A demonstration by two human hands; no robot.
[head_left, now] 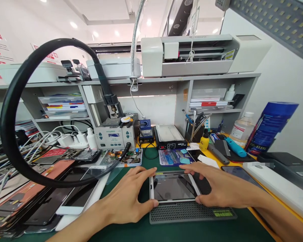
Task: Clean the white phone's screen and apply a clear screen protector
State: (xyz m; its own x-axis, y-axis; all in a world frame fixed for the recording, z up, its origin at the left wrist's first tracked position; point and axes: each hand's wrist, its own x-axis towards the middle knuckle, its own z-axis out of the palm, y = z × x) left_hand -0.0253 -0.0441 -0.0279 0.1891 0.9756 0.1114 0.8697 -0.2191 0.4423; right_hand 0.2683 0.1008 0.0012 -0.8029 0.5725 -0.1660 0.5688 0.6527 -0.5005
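A white-framed smartphone (174, 187) lies sideways, its dark screen up, on a dark perforated mat (187, 212). My left hand (130, 195) grips its left end, thumb at the near corner and index finger at the far one. At the other end my right hand (221, 184) holds the phone in the same way, thumb near and fingers by the far edge. Part of the mat behind the phone is hidden by the right hand.
A thick black hose (8, 111) loops from the grey rework station (114, 137) over phones (80, 198) stacked at left. Behind stand a heating plate (170, 143), a parts tray (131, 157) and a yellow bottle (204, 141). A long white box (280, 185) lies at right.
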